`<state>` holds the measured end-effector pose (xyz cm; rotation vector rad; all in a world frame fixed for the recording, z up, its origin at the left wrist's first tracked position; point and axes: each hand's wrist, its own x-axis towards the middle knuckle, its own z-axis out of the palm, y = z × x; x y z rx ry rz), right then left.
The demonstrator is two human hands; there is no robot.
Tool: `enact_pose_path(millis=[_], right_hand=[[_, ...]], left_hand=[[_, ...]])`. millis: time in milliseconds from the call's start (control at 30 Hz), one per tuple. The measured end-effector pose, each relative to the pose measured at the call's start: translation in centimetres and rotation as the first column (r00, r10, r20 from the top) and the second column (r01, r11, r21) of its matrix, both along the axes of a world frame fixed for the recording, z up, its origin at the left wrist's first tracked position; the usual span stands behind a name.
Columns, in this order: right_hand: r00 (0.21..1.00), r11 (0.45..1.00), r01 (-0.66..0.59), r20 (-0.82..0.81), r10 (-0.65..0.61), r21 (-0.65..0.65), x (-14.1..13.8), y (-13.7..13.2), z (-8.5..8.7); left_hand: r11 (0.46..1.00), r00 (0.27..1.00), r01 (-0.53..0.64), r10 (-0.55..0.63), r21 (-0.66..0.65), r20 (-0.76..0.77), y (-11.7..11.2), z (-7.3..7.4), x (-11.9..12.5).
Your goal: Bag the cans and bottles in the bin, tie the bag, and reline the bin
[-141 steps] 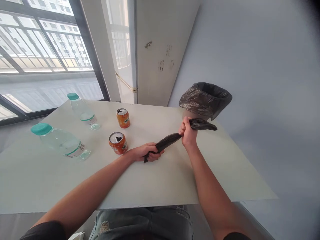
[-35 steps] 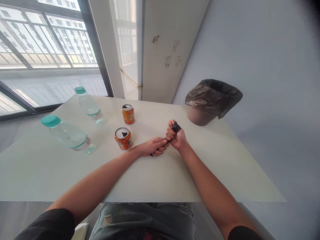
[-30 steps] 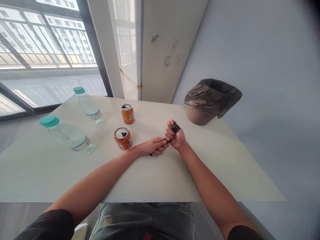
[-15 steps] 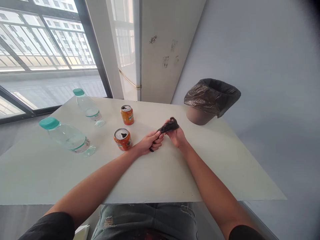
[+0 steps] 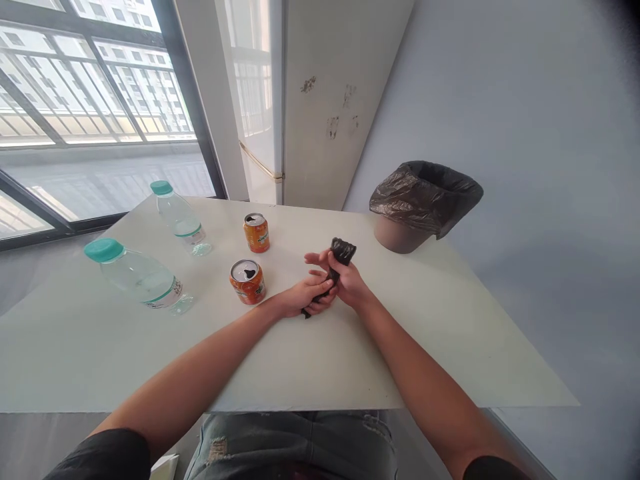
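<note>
A black plastic bag (image 5: 343, 250), bunched into a narrow strip, is stretched between my hands above the table. My left hand (image 5: 309, 295) is closed around its lower part, and a short tail pokes out below the fingers. My right hand (image 5: 350, 281) grips it higher up with the thumb laid across it; the bag's folded end sticks up past that thumb. The two hands touch or nearly touch. Left of my left hand stand two open orange drink cans, the near can (image 5: 247, 283) and the far can (image 5: 257, 233).
Two clear bottles with teal caps, a near bottle (image 5: 137, 277) and a far bottle (image 5: 181, 219), stand on the left of the white table (image 5: 300, 373). At the back right is a brown bin (image 5: 397, 235) lined with a dark bag (image 5: 407, 195). A wall rises on the right.
My right hand has turned and brought its thumb over the bag, its fingers now reaching left. The bag's upper end stands more upright. Cans, bottles and bin keep their places.
</note>
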<state>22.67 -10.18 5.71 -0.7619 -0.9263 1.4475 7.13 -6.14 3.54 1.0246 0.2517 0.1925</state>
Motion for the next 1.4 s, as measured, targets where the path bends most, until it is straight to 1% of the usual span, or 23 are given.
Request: enact_pose_path(millis=[67,133,200,267,367,433,467,500,533,567,600,667,700,733,800,867,900,967,1067,1167,1267,1333,1400], right_hand=[[0.992,0.999,0.043,-0.12,-0.045,-0.02,0.0,0.5,-0.5],[0.975,0.997,0.037,-0.215,-0.049,-0.06,0.2,0.9,-0.9],[0.966,0.992,0.063,-0.242,-0.088,-0.111,0.5,1.2,-0.9],[0.965,0.983,0.138,-0.207,-0.16,-0.118,0.8,1.3,-1.0],[0.955,0.957,0.288,-0.062,-0.289,-0.026,1.5,1.5,-1.1],[0.919,0.932,0.351,0.158,-0.361,0.09,2.2,1.5,-1.1],[0.882,0.923,0.356,0.274,-0.383,0.145,2.5,1.4,-1.0],[0.839,0.927,0.32,0.395,-0.374,0.197,2.8,1.3,-0.9],[0.784,0.939,0.239,0.521,-0.337,0.248,3.1,1.1,-0.6],[0.707,0.949,0.121,0.645,-0.289,0.292,3.3,1.0,-0.3],[0.605,0.946,-0.014,0.756,-0.249,0.323,3.5,0.8,0.0],[0.342,0.9,-0.261,0.905,-0.252,0.349,3.7,0.5,0.8],[0.219,0.874,-0.335,0.931,-0.293,0.353,3.7,0.4,1.1],[0.128,0.858,-0.362,0.932,-0.34,0.363,3.7,0.3,1.3],[-0.019,0.848,-0.388,0.917,-0.399,0.361,3.8,0.3,1.5],[-0.134,0.849,-0.411,0.899,-0.418,0.333,3.8,0.3,1.5],[-0.173,0.849,-0.423,0.891,-0.419,0.317,3.7,0.3,1.4],[-0.2,0.846,-0.446,0.888,-0.413,0.293,3.6,0.3,1.2],[-0.188,0.852,-0.429,0.893,-0.409,0.299,3.5,0.4,1.0],[-0.162,0.869,-0.295,0.876,-0.454,0.396,3.8,0.5,0.7],[-0.157,0.841,-0.128,0.827,-0.54,0.525,4.2,0.5,0.4],[-0.145,0.821,-0.035,0.81,-0.568,0.57,4.4,0.3,0.4],[-0.078,0.829,0.041,0.829,-0.553,0.557,4.5,0.1,0.5]], left_hand=[[0.999,1.0,-0.007,0.008,0.038,-0.014,-0.1,-0.3,0.2],[0.996,0.999,-0.04,0.042,0.082,-0.02,-0.2,-0.5,0.3],[0.993,0.998,-0.048,0.053,0.11,-0.04,-0.2,-0.5,0.4],[0.992,0.996,-0.065,0.071,0.109,-0.057,-0.2,-0.3,0.4],[0.989,0.991,-0.109,0.117,0.102,-0.072,-0.3,0.0,0.5],[0.988,0.989,-0.113,0.122,0.102,-0.084,-0.3,0.0,0.5],[0.989,0.989,-0.112,0.121,0.098,-0.089,-0.3,-0.1,0.5],[0.99,0.989,-0.114,0.122,0.088,-0.089,-0.2,-0.2,0.6],[0.99,0.988,-0.118,0.125,0.074,-0.086,-0.2,-0.4,0.6],[0.991,0.988,-0.124,0.129,0.057,-0.084,-0.2,-0.6,0.6],[0.991,0.987,-0.132,0.134,0.039,-0.083,-0.1,-0.8,0.6],[0.989,0.985,-0.151,0.151,0.003,-0.083,0.1,-1.0,0.5],[0.988,0.985,-0.154,0.152,-0.015,-0.08,0.3,-1.1,0.5],[0.989,0.987,-0.144,0.141,-0.035,-0.071,0.4,-1.1,0.4],[0.993,0.996,-0.083,0.081,-0.078,-0.034,0.7,-1.0,0.3],[0.995,1.0,-0.011,0.011,-0.097,-0.002,0.9,-0.9,0.2],[0.996,1.0,0.005,-0.005,-0.088,0.002,1.0,-0.9,0.1],[0.999,0.999,-0.029,0.028,-0.045,-0.017,0.9,-0.9,0.2],[0.992,0.99,-0.13,0.129,-0.002,-0.055,0.4,-1.0,0.4],[0.981,0.979,-0.191,0.189,-0.027,-0.076,0.0,-0.9,0.6],[0.97,0.968,-0.239,0.236,-0.03,-0.085,-0.2,-0.6,0.7],[0.959,0.957,-0.283,0.281,-0.017,-0.077,-0.1,-0.4,0.7],[0.94,0.938,-0.34,0.339,-0.004,-0.068,0.0,-0.3,0.7]])
